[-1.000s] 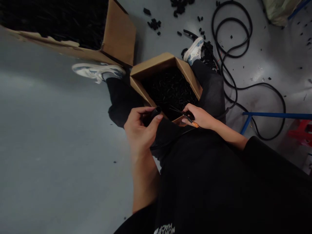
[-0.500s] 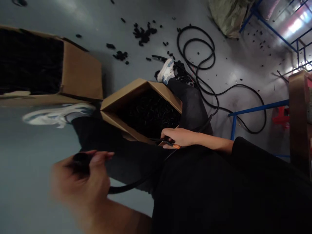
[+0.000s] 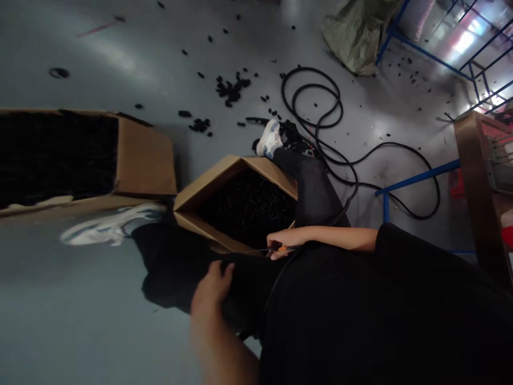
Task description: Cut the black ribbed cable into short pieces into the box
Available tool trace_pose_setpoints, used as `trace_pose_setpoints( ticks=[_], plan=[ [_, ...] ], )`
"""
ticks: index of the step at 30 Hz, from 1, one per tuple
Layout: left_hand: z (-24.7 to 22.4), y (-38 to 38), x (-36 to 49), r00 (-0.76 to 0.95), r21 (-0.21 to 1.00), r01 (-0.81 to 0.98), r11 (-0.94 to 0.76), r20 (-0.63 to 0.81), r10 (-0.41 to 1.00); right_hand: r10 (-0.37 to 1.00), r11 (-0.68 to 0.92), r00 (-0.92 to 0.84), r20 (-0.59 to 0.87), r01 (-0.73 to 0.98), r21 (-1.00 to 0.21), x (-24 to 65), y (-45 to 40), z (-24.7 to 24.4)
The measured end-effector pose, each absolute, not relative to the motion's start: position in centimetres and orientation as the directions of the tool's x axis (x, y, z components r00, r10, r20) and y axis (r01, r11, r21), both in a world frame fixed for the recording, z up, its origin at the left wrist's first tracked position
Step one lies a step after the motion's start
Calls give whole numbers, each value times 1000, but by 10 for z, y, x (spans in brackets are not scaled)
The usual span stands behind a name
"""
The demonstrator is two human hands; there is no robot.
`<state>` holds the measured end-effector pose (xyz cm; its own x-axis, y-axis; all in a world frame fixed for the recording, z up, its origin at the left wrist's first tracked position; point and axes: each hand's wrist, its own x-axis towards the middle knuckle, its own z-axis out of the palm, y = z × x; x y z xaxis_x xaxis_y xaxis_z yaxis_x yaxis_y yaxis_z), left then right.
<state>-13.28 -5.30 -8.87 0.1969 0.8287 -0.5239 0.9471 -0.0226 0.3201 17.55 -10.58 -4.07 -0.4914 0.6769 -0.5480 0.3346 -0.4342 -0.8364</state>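
Observation:
My left hand (image 3: 210, 291) is over the dark trouser leg, below the near cardboard box. Its fingers are curled round the black hose (image 3: 273, 293), though the gripped part barely shows against the dark cloth. The hose loops past the left wrist and up over my lap. At the box's lower edge, my right hand (image 3: 282, 241) is closed on scissors with an orange handle (image 3: 282, 248). A thin blade points left, partly hidden. The open cardboard box (image 3: 208, 176) between my legs holds a pile of short black hose pieces (image 3: 250, 203).
A larger carton (image 3: 146, 155) full of black pieces stands at left. Long hose coils (image 3: 340, 107) lie on the floor beside scattered black pieces (image 3: 232, 91). A sack (image 3: 356, 40), a blue metal frame (image 3: 420, 176) and a brown table edge (image 3: 475, 187) are at right.
My left hand has moved right and in toward the near box, from out at the left. My right hand stays by the box edge with the scissors. The view has shifted somewhat.

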Motion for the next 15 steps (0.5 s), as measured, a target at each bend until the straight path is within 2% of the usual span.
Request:
trace_pose_setpoints(
  ticks=[2, 4, 7, 10, 15],
  plan=[
    [-108, -48, -117, 112, 178, 984, 2, -625, 773, 672, -483, -473, -570, 304, -821, 183, -91, -46],
    [-114, -40, -107, 87, 115, 993, -10, -690, 719, 712, -521, -381, -590, 276, -808, 193, -76, -54],
    [-111, -26, -101, 88, 87, 996, -35, -736, 672, 756, -579, -177, -630, 267, -770, 206, -58, -73],
    [-107, -19, -100, 70, 61, 997, -37, -749, 659, 718, -657, -41, -695, 289, -696, 212, -49, -97],
    [-104, -31, -102, 51, 44, 999, -28, -739, 671, 667, -712, 3, -745, 297, -636, 209, -46, -124]
  ],
)
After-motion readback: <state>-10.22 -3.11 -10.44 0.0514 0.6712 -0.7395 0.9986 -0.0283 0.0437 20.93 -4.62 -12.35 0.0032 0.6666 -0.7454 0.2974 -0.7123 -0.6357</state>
